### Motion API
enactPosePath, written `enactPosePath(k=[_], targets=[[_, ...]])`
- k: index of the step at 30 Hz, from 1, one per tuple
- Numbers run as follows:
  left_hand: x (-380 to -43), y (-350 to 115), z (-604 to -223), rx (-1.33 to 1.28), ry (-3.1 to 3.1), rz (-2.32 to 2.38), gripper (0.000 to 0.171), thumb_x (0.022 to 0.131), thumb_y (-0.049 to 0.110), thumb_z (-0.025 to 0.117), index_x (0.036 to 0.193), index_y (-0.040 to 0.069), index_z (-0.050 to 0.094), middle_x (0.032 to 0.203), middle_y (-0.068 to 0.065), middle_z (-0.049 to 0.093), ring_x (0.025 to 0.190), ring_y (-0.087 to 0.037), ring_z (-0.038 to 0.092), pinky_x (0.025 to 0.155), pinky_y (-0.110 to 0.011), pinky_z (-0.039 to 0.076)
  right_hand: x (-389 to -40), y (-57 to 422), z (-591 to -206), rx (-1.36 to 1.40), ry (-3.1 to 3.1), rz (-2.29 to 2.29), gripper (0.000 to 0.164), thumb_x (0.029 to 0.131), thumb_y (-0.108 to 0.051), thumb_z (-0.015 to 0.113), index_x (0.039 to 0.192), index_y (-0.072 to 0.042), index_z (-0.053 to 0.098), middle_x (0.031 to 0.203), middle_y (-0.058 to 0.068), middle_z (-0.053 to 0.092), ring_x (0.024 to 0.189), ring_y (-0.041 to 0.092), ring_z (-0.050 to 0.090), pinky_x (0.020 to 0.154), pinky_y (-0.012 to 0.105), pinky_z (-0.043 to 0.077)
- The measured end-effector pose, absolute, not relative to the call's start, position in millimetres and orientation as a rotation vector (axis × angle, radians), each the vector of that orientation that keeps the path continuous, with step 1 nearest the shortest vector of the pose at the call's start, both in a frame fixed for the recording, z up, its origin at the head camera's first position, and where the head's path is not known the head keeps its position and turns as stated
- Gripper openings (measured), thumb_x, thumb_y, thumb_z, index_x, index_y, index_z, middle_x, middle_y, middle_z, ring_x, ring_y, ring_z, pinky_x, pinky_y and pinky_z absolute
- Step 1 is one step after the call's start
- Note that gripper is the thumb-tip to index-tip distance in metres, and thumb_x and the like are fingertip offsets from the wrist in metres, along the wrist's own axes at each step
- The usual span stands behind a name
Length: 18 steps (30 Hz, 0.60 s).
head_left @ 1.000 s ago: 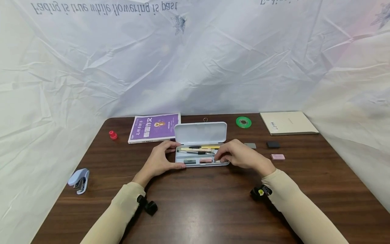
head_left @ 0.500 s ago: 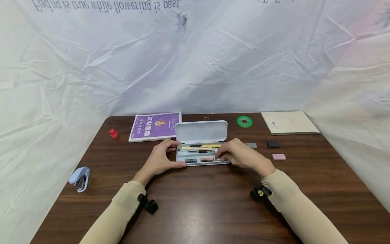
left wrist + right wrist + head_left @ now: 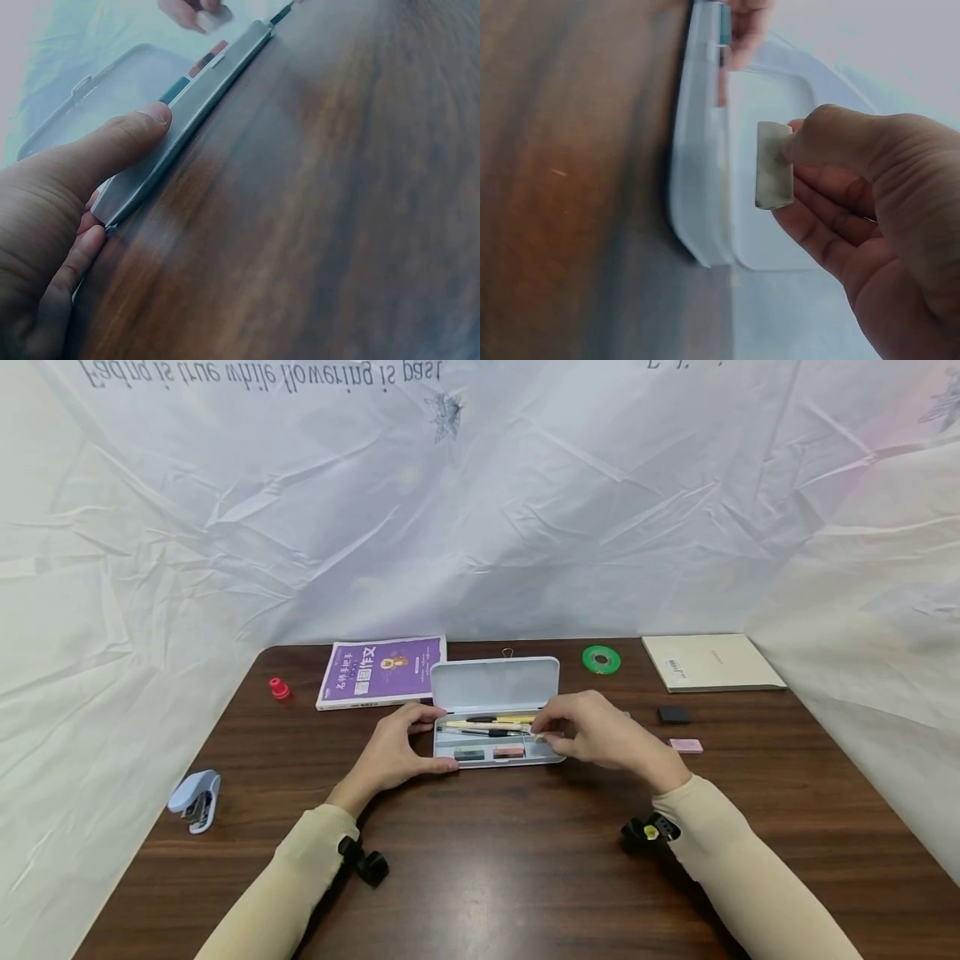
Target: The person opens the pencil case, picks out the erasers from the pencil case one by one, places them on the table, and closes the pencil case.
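Note:
An open pale blue pencil case [image 3: 497, 687] stands mid-table with its lid raised at the back. My left hand [image 3: 392, 750] grips its left end, thumb along the front wall and fingers round the side. Between thumb and fingers, my right hand [image 3: 600, 733] pinches a small off-white eraser [image 3: 774, 166], just above the case's right end. Several pens and pencils [image 3: 487, 723] lie in the rear compartment. In the front one are a dark green block [image 3: 469, 754] and a pink eraser [image 3: 508, 751].
Behind lie a purple book [image 3: 382, 670], a green tape roll [image 3: 602, 659] and a cream notebook [image 3: 712, 662]. To the right are a black block [image 3: 673, 715] and a pink block [image 3: 686, 746]. A stapler [image 3: 197, 802] and a red bottle-shaped object [image 3: 279, 688] are at left.
My right hand has lifted the off-white eraser out of the case's front right compartment, moving slightly up and to the right. The left hand has kept its hold.

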State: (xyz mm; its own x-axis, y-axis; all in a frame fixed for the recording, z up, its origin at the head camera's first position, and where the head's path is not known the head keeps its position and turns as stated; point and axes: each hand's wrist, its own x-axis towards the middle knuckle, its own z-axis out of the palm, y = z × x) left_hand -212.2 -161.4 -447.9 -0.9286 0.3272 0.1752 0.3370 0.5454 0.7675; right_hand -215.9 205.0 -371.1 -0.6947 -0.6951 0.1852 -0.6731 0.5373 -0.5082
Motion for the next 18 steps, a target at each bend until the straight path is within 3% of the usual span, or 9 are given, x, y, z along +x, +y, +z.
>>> enactPosePath(k=[11,18], targets=[[-210,-161,-447,-0.595,-2.754,-1.387,0.084,0.072,0.042,0.108,0.141,0.013,0.072,0.142,-0.004,0.069,0.129,-0.024,0.072,0.115,-0.040,0.061,-211,259,-339,-1.125,3.024,-0.950,0.028,0.093,0.007,0.085,0.110,-0.014,0.082,0.105,-0.005,0.081,0.092,0.013,0.078,0.076,0.037,0.070],[-210,-162,-448,-0.570,-2.772,-1.392,0.083,0.072,0.043,0.108,0.141,0.016,0.072,0.143,0.000,0.068,0.131,-0.022,0.071,0.116,-0.037,0.059,-201,293,-351,-1.025,3.113,-0.854,0.028,0.091,0.008,0.085,0.106,-0.016,0.082,0.100,-0.005,0.079,0.085,0.012,0.072,0.070,0.034,0.065]])
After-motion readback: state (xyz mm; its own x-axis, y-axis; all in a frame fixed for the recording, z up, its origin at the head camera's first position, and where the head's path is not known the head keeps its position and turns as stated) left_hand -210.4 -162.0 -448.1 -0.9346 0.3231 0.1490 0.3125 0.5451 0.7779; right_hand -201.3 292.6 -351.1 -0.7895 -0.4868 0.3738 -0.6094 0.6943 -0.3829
